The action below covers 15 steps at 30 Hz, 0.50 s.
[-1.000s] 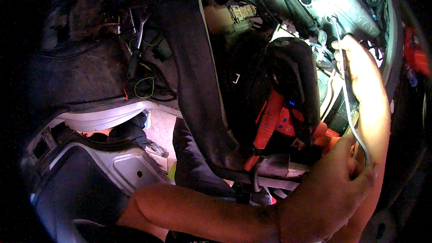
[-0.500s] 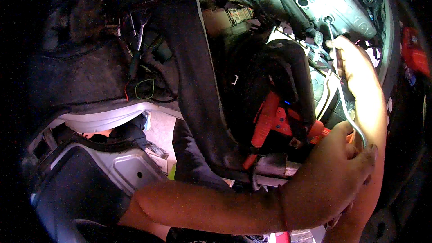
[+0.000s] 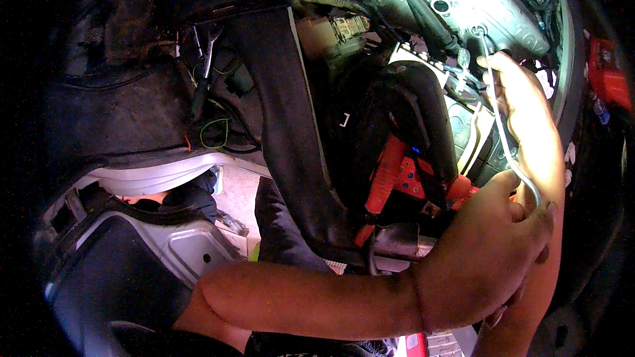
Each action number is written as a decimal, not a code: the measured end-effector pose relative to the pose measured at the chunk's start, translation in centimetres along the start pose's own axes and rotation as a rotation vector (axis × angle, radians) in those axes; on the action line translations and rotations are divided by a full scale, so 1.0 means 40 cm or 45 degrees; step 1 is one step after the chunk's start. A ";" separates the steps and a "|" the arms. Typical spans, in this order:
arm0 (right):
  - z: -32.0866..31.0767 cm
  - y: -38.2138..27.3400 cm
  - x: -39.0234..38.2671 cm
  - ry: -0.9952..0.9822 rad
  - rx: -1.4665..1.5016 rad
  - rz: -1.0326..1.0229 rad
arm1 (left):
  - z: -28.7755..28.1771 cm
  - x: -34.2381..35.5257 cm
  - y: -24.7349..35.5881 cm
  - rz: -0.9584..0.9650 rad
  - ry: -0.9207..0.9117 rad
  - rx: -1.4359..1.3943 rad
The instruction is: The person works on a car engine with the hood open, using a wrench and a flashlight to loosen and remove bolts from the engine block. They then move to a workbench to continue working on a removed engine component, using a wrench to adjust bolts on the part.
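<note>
Two bare hands are at work on one thin flexible metal rod, which slants down from the pale metal casing of an engine. From where I stand, its upper end is at a round recess near the casing's lower edge, and its lower end bends off to the right into the left hand, whose thumb and fingers are clamped on it. The right hand is higher up, just below the casing's lower edge, its fingers curled close against the upper stretch of the rod; I cannot tell whether they grip it or only rest beside it. Strong light falls on this hand and forearm, and the left forearm crosses from the lower left in dimmer light. A dark round hole shows in the casing, left of the rod's tip. Left of the rod stands a curved black part, with a red ribbed piece below it. Farther left, an open-ended wrench lies near the right edge of a dark lining, with a loop of green wire below.
</note>
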State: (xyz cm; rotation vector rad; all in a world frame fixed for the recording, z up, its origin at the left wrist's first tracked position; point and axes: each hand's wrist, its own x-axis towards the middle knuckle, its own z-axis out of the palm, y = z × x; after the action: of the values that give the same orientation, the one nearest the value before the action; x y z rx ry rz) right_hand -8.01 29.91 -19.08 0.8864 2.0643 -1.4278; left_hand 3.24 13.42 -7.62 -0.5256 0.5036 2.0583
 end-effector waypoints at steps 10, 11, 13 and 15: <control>0.034 -0.043 -0.070 0.191 0.016 -0.003 | -0.005 -0.022 -0.005 0.220 0.016 -0.001; 0.036 -0.045 -0.075 0.231 0.031 0.012 | 0.005 -0.012 -0.006 0.373 0.085 0.052; 0.036 -0.043 -0.076 0.235 0.077 0.019 | 0.012 -0.015 -0.003 0.363 0.069 0.197; 0.031 -0.034 -0.058 0.128 0.077 0.003 | 0.009 -0.046 0.022 0.118 -0.033 0.306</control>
State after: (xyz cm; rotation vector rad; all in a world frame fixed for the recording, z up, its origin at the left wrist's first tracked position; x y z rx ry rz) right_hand -7.41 27.84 -17.02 1.0040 2.1017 -1.4787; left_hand 3.31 11.93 -6.21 -0.3377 0.7611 2.0530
